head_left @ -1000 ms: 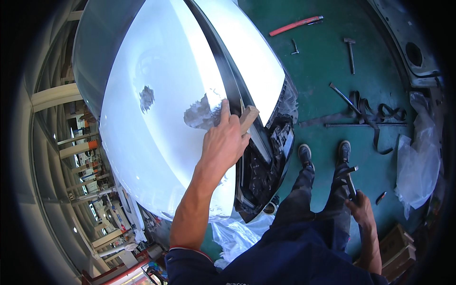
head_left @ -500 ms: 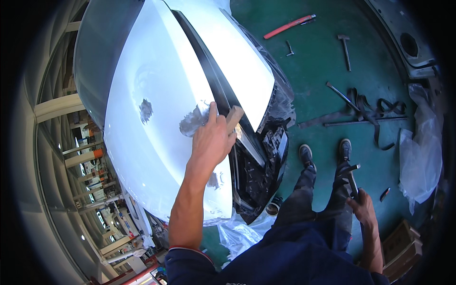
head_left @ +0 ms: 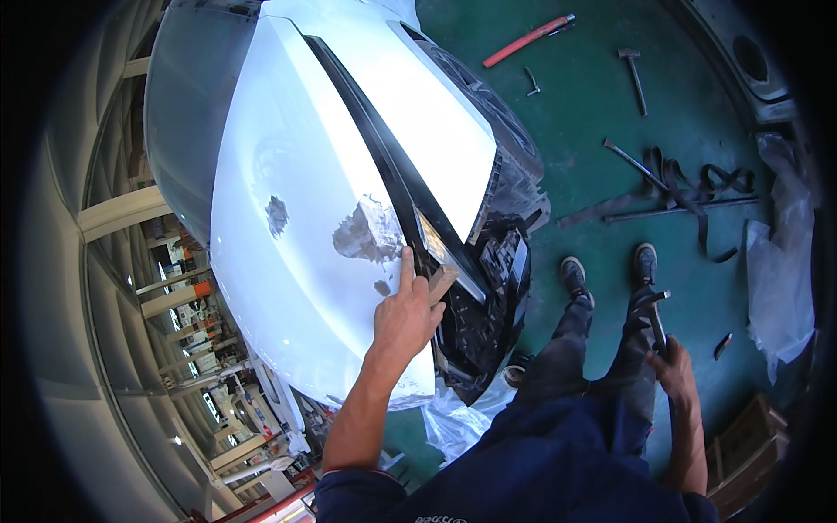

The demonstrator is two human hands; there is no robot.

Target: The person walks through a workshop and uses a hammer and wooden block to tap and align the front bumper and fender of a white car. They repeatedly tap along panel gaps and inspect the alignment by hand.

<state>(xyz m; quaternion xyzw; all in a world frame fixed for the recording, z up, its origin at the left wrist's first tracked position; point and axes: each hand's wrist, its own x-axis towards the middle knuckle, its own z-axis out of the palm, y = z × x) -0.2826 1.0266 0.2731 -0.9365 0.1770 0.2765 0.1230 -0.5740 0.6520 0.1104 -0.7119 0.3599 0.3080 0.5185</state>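
My left hand (head_left: 403, 321) is over the edge of a white car hood (head_left: 296, 288). Its index finger points straight out, the tip at the hood's edge just below a grey bare patch (head_left: 356, 237). The other fingers are closed round a wooden block (head_left: 444, 281), which sticks out on the headlight side. Low at my right side, my right hand (head_left: 676, 370) grips a hammer (head_left: 657, 324) by its handle, the head up in front of my leg. A smaller grey patch (head_left: 276, 216) lies farther left on the hood.
Beside the hood are a headlight (head_left: 449, 261) and exposed black front-end parts (head_left: 479, 340). On the green floor lie a red bar-shaped tool (head_left: 527, 41), another hammer (head_left: 635, 78), a black strap (head_left: 703, 227) with metal bars, and plastic sheeting (head_left: 776, 279). A cardboard box (head_left: 745, 449) stands lower right.
My left hand has slid down along the hood's edge with the wooden block, uncovering the larger grey patch. My right hand still holds the hammer low. The whole view has shifted slightly.
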